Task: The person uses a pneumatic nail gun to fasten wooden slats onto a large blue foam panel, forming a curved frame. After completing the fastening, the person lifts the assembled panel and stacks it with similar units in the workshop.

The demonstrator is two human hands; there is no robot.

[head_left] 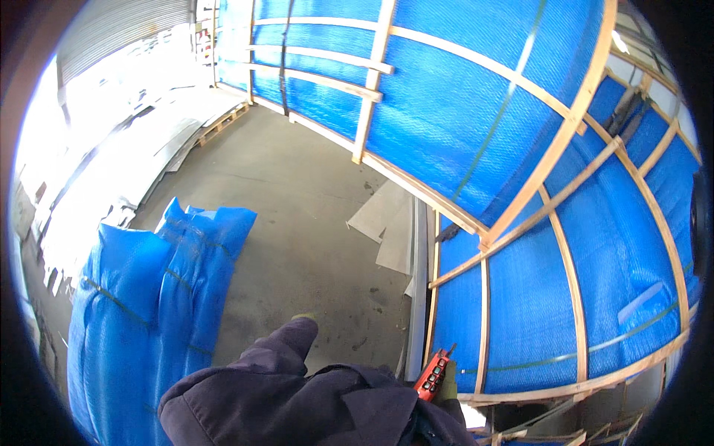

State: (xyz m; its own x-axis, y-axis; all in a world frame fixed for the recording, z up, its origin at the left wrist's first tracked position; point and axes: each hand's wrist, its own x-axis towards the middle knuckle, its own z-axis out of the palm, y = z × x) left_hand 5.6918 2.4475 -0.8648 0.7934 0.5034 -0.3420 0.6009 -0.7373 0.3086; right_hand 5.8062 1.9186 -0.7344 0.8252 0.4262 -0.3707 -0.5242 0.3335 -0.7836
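Note:
My right hand [449, 385], in a yellow-green glove, grips a red handheld remote control [432, 376] with a column of dark buttons and a short stub at its top. The control is held low, beside the wood-framed blue-wrapped crate [520, 320]. Of my left hand [306, 317] only a bit of yellow-green glove shows past the dark sleeve [279, 346]. Its fingers are hidden, so I cannot see whether it holds anything. Bundles in blue wrap [156, 297], tied with green straps, stand to the left of that arm.
A tall blue-wrapped load [446, 89] in a timber frame rises ahead. Flat grey sheets [387, 223] lie on the concrete floor [290, 193] by its base. Stacked sheets [167, 149] and a wooden pallet [223, 125] are at the far left, near a bright roller-door opening [119, 37].

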